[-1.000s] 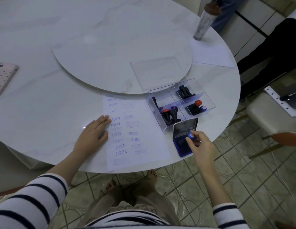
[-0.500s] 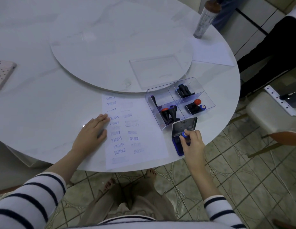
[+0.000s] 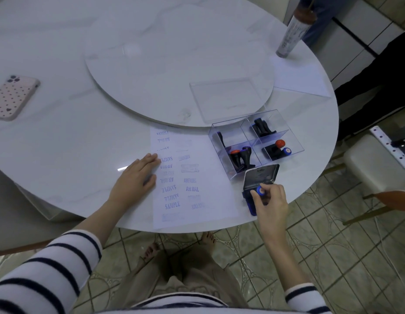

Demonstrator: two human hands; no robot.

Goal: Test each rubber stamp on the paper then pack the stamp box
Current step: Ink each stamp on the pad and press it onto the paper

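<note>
A white paper sheet [image 3: 210, 177] covered with blue stamp prints lies at the table's near edge. My left hand [image 3: 134, 181] rests flat on its left margin. My right hand [image 3: 270, 205] grips a blue-knobbed rubber stamp [image 3: 260, 191] and holds it down on the open blue ink pad [image 3: 251, 203], whose lid [image 3: 261, 176] stands up. Behind the pad sits the clear stamp box [image 3: 294, 137] with four compartments holding several black stamps, some with red or blue knobs. The box's clear lid [image 3: 228, 98] lies on the turntable.
A round white turntable [image 3: 151, 71] fills the table's middle. A dotted pink phone [image 3: 12, 96] lies far left. A tall bottle [image 3: 292, 32] stands on another sheet [image 3: 298, 80] at the far right. A person's dark legs [image 3: 378, 75] and a chair [image 3: 378, 164] are beside the table.
My right hand moved the blue-knobbed stamp a little left and down onto the ink pad. My left hand stayed flat on the paper.
</note>
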